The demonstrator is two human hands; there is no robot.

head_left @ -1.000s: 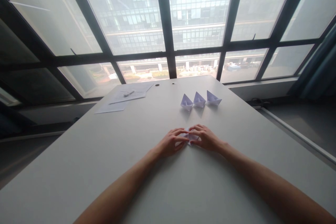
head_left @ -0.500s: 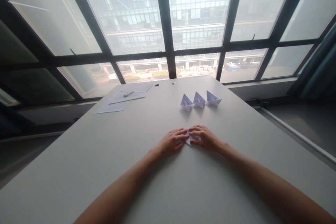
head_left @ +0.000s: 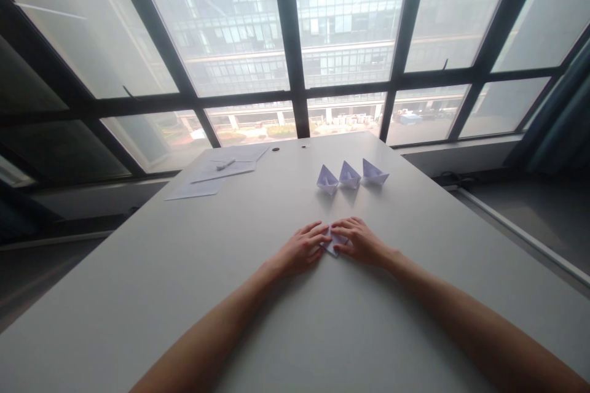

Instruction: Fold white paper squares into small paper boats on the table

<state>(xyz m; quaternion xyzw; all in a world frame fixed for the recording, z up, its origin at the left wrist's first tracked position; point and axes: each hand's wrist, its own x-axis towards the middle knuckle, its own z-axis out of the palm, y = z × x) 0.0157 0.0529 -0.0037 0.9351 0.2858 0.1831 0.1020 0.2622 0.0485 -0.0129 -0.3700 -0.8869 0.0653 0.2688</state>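
A small piece of folded white paper (head_left: 330, 247) lies on the white table, partly covered by my fingers. From the left, my left hand (head_left: 304, 249) holds the paper's edge, its fingers reaching over it. My right hand (head_left: 360, 241) grips the opposite side, with the fingers bent over the top and the thumb low near the front corner. Beyond my hands stand three folded paper boats in a row: the left boat (head_left: 327, 181), the middle boat (head_left: 350, 177) and the right boat (head_left: 375, 174).
White paper sheets (head_left: 196, 188) lie overlapped at the table's far left, with a small whitish object (head_left: 225, 164) on top. A dark round hole (head_left: 275, 150) is near the far edge of the table (head_left: 138, 295). Large windows (head_left: 345, 18) rise behind it.
The fingers of both hands have shifted slightly on the folded paper, the left ones lifting and spreading a little. The boats and sheets stay where they were.
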